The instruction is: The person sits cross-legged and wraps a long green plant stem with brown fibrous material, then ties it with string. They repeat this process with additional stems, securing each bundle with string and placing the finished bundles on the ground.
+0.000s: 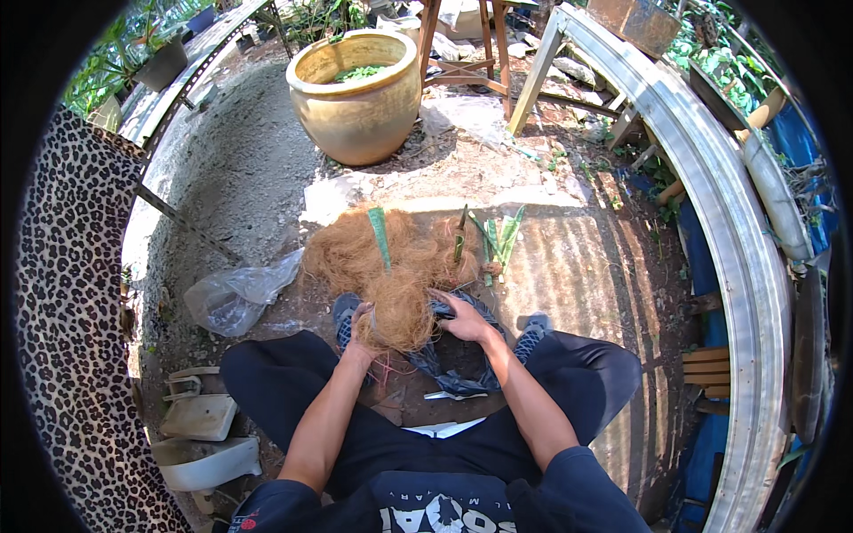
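A ball of brown coconut fibre [396,310] is gripped at its left side by my left hand [362,330]. A green snake plant leaf piece [379,236] stands up from behind the top of the ball. My right hand [464,320] is at the ball's right side, fingers spread; its fingertips are at the loose strands, and whether they touch is unclear. Below it an open black plastic bag [490,380] holds dark soil [460,353]. Pink string [383,370] lies under the ball. Behind it spreads a heap of loose fibre [340,246], beside another fibre-wrapped cutting [460,246].
More snake plant cuttings [496,240] lie right of the heap. A clear plastic bag [243,293] is at left, above white basins [210,460]. A large glazed pot [356,113] stands ahead. A metal-edged bench [726,226] curves along the right; leopard-print cloth [76,300] hangs left.
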Demonstrator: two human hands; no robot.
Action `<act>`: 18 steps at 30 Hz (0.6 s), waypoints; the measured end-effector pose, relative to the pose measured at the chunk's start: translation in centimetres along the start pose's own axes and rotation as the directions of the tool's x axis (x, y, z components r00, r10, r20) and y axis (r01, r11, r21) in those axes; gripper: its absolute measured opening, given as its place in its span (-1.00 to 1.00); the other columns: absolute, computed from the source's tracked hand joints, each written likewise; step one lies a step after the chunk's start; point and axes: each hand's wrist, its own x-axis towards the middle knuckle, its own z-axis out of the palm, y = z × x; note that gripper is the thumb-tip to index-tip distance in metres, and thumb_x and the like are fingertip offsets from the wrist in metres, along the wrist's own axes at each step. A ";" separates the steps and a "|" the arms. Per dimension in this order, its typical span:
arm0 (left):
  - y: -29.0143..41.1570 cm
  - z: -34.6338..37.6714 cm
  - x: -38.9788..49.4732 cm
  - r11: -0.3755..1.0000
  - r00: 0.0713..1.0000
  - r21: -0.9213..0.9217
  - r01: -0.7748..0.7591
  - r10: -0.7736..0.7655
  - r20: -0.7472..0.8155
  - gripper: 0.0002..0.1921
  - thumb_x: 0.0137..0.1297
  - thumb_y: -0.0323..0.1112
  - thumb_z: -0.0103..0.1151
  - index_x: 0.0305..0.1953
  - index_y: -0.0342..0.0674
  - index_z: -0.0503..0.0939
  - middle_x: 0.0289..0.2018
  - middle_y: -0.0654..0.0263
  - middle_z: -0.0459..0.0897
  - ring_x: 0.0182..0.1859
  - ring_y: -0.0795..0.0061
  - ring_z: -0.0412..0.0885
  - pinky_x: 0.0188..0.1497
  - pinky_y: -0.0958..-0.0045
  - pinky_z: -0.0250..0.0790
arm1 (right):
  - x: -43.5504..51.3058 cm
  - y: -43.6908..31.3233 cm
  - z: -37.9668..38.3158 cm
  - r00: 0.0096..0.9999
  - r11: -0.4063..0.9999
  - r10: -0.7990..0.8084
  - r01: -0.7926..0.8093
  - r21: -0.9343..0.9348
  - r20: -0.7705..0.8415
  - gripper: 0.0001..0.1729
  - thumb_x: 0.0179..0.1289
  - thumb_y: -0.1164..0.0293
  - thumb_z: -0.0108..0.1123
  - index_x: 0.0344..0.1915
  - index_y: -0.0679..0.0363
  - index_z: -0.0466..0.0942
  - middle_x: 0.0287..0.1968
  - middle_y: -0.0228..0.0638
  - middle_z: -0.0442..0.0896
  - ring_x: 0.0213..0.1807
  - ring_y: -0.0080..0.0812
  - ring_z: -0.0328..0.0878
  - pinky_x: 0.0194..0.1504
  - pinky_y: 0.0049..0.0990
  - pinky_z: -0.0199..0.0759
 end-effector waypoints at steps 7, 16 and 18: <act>-0.2 -0.7 0.1 0.993 0.994 0.038 0.109 -0.109 0.002 -0.28 -0.03 -0.13 0.25 0.24 -0.24 0.40 0.14 0.02 0.54 0.15 -0.03 0.53 0.23 -0.18 0.31 | 0.7 0.6 -0.5 0.845 0.603 0.467 -0.519 0.606 0.259 -0.81 0.37 0.38 0.07 -0.27 0.27 0.55 -0.44 -0.49 0.58 -0.48 -0.60 0.47 -0.36 -0.58 0.42; -0.3 -2.8 0.1 0.949 0.966 0.213 0.233 -0.200 -0.162 -0.30 -0.07 -0.14 0.29 0.19 -0.20 0.45 0.07 0.06 0.59 0.07 0.02 0.56 0.15 -0.24 0.31 | 1.3 0.0 -2.3 0.839 0.081 0.407 -0.428 0.900 0.362 -0.75 0.40 0.31 -0.07 -0.37 0.21 0.44 -0.71 -0.71 0.06 -0.75 -0.73 -0.04 -0.73 -0.66 -0.19; -0.5 -2.8 0.0 0.945 0.962 0.229 0.233 -0.191 -0.193 -0.29 -0.08 -0.13 0.30 0.19 -0.20 0.45 0.06 0.05 0.59 0.06 0.02 0.56 0.14 -0.25 0.31 | 1.9 -0.6 -2.3 0.844 0.039 0.405 -0.401 0.915 0.352 -0.75 0.39 0.32 -0.06 -0.36 0.23 0.47 -0.71 -0.70 0.09 -0.75 -0.72 -0.02 -0.73 -0.65 -0.17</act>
